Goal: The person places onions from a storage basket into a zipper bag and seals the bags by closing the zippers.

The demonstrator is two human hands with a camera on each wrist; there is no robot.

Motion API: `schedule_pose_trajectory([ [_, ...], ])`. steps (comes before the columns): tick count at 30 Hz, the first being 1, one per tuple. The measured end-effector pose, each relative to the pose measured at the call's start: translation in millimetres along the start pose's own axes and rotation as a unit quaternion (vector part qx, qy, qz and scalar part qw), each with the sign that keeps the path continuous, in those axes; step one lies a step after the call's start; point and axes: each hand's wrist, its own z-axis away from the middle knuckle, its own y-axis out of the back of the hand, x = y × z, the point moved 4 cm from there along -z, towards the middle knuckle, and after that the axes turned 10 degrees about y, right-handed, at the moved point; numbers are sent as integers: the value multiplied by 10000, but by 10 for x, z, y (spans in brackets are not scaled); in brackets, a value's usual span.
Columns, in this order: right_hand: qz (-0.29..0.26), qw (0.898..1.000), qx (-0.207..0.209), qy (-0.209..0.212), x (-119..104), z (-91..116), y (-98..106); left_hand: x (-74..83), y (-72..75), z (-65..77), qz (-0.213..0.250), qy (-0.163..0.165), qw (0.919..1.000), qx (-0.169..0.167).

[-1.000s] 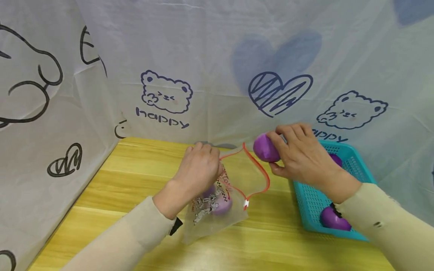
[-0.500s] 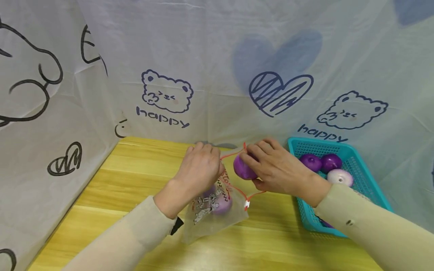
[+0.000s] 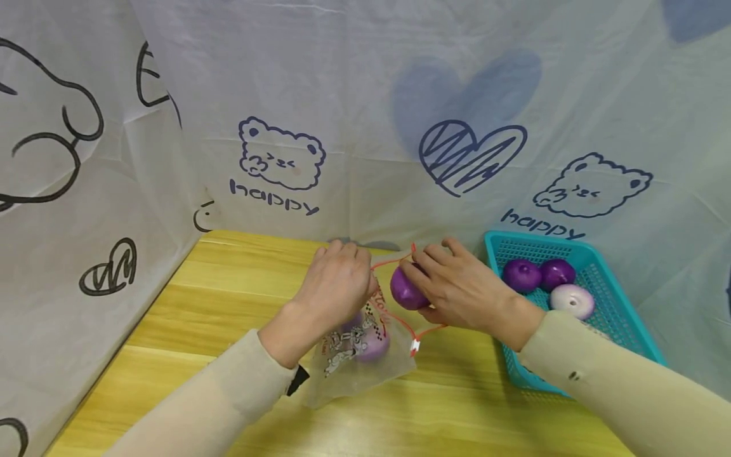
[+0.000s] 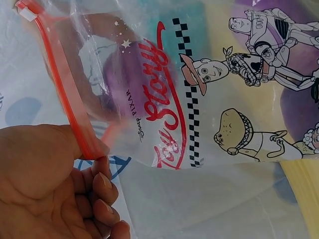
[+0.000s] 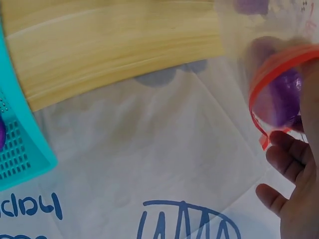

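Observation:
My left hand pinches the top edge of a clear zip bag with red trim and cartoon print. In the left wrist view, the thumb and fingers hold the end of the red zip strip. A purple onion is in my right hand, gripped by thumb and fingers at the bag's open mouth. The right wrist view has this onion just within the red rim. Other purple onions lie lower in the bag, blurred by the plastic.
To the right stands a turquoise mesh basket with purple onions and a paler one; my right sleeve hides part of it. The wooden table meets a printed cloth at the back.
My right hand has brought the onion left and down from beside the basket into the bag's mouth. The left hand and the bag have stayed nearly still.

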Motion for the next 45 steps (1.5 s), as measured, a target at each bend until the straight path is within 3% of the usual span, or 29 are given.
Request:
schedule_pose_trajectory([
  [8, 409, 9986, 254, -223, 26, 46, 15, -39, 13, -14, 34, 47, 10000, -74],
  [15, 197, 9945, 634, -812, 78, 160, -30, -89, 40, -28, 126, 109, 9997, -152],
  [22, -129, 9833, 1529, -976, 23, 143, -34, -81, 43, -17, 75, 78, 9999, -112],
  [28, -259, 9711, 2030, -1229, -2, 113, -14, -18, 40, 3, -220, -136, 9994, 210],
  [33, -310, 9696, 1933, -1467, 2, 128, -61, 30, 26, 10, -362, -281, 9983, 356],
  [39, -401, 9739, 1590, -1568, -8, 191, -125, 31, -3, 20, -358, -182, 9990, 180],
  [45, -566, 9750, 1522, -1519, 24, 321, -114, 37, -27, 23, -216, -168, 9994, 200],
])
